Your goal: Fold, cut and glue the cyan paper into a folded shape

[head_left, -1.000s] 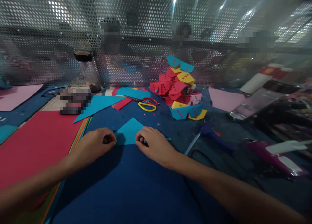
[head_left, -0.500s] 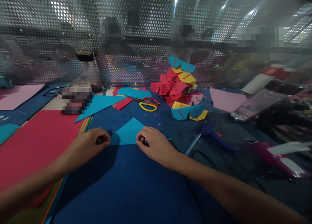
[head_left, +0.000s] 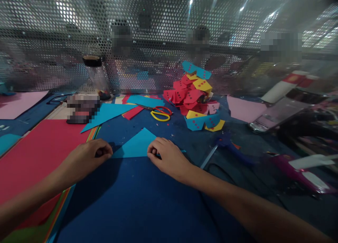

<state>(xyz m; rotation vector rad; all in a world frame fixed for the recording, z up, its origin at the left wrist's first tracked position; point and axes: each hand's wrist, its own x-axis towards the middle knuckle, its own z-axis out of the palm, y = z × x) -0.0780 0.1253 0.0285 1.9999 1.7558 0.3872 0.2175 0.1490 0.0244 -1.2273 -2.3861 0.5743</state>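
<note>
A blue paper triangle (head_left: 137, 144) lies on the dark blue table surface, its peak pointing away from me. My left hand (head_left: 92, 153) is closed at the triangle's left corner, thumb and fingertips pressed together there. Over the right part of the paper rests my right hand (head_left: 165, 156), its fingers curled and closed on the paper's lower edge. A bit of the right corner shows past that hand. Beyond the triangle lie scissors (head_left: 160, 113) with one red and one yellow handle.
Stacked coloured sheets (head_left: 39, 148) lie left, with a phone (head_left: 80, 109) behind. A pile of folded paper pieces (head_left: 191, 95) stands at the back, near a mesh panel (head_left: 153, 21). Right are a blue-handled tool (head_left: 232, 149), a purple glue gun (head_left: 298, 174) and a clear bottle (head_left: 280, 112).
My left hand has slid a little to the left, along the triangle's lower edge, and more of the left corner shows. My right hand has stayed in place.
</note>
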